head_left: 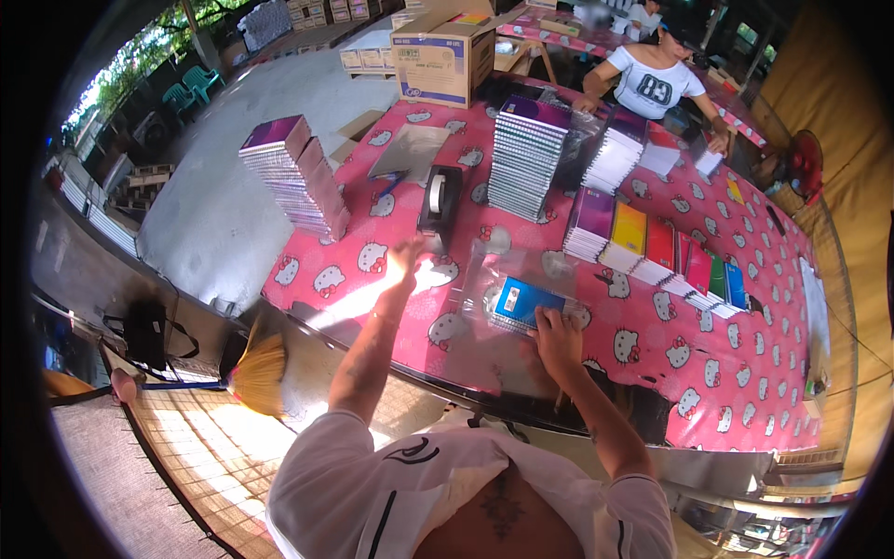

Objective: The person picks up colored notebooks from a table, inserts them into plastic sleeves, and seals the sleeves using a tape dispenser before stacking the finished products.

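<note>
A spiral notebook with a blue cover (pixel 526 301) lies inside a clear plastic bag (pixel 478 279) on the table in front of me. My right hand (pixel 559 340) grips its right end, fingers curled over the cover. To the left, my left hand (pixel 405 263) is raised beside the near end of a black tape dispenser (pixel 440 205) that carries a roll of clear tape. Bright sunlight washes out its fingers, so whether they pinch the tape is unclear.
Tall notebook stacks (pixel 528 158) stand behind the dispenser and at the table's left edge (pixel 296 177). Shorter piles with coloured covers (pixel 629 229) run rightward. A cardboard box (pixel 438 65) stands at the far end. Across the table, a person (pixel 652 88) handles notebooks. A broom (pixel 256 377) lies left below.
</note>
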Tool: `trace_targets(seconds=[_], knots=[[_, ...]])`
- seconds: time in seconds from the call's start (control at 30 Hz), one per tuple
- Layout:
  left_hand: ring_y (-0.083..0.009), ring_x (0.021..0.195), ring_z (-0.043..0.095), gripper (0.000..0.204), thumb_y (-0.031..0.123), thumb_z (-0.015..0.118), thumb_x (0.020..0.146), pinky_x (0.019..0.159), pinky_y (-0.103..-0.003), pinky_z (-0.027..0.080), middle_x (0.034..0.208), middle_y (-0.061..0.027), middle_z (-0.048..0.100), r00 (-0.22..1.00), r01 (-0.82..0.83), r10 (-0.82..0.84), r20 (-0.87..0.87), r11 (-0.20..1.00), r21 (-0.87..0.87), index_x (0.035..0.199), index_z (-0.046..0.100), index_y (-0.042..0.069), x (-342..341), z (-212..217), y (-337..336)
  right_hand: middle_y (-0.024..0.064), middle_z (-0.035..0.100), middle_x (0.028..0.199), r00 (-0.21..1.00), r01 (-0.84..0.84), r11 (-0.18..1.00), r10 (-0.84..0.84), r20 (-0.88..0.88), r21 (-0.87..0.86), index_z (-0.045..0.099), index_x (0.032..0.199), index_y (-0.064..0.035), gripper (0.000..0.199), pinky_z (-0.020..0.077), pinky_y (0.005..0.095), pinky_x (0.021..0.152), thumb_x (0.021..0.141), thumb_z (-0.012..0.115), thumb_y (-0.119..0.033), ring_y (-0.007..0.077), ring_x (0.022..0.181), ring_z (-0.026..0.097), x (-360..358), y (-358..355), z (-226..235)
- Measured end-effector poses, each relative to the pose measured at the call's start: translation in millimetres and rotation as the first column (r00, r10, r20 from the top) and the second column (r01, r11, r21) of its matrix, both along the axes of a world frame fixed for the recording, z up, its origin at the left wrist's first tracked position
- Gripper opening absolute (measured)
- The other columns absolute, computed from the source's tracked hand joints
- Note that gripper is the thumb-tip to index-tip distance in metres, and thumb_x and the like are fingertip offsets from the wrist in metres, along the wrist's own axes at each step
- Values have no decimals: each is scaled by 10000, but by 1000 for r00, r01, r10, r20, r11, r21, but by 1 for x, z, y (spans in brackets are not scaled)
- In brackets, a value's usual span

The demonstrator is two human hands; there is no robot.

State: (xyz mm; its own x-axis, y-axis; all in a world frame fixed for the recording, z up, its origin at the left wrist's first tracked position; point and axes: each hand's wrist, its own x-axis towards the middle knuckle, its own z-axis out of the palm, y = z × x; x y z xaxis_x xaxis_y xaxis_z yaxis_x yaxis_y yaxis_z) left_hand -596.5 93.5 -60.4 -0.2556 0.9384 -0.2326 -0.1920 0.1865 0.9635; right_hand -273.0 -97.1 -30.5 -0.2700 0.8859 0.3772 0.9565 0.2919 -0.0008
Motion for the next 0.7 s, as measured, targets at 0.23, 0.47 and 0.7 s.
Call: trace_targets(seconds=[0.23,0.47,0.7], knots=[[-341,672,717,227,206,611,879,605,-433,587,768,-184,715,25,121,44,-999,992,47,735,687,48,-13,40,-1,40,601,1049,996,-67,997,69,-54,40,635,1180,-56,473,427,386,912,793,719,-316,200,965,617,7,-1,2],[-324,815,722,232,249,666,845,758,-420,570,854,-163,735,515,640,-498,-698,765,-74,864,736,28,164,69,-98,45,590,1021,993,-84,995,88,-82,48,637,1142,-65,430,418,389,913,799,708,-314,205,1013,624,8,2,-9],[-359,922,711,492,519,684,860,792,-470,554,918,-205,725,-38,550,-463,-885,730,-406,924,720,32,175,71,-101,62,585,1041,982,-82,994,68,-174,-74,627,1176,-65,468,401,404,916,828,693,-370,236,967,599,14,2,-1]])
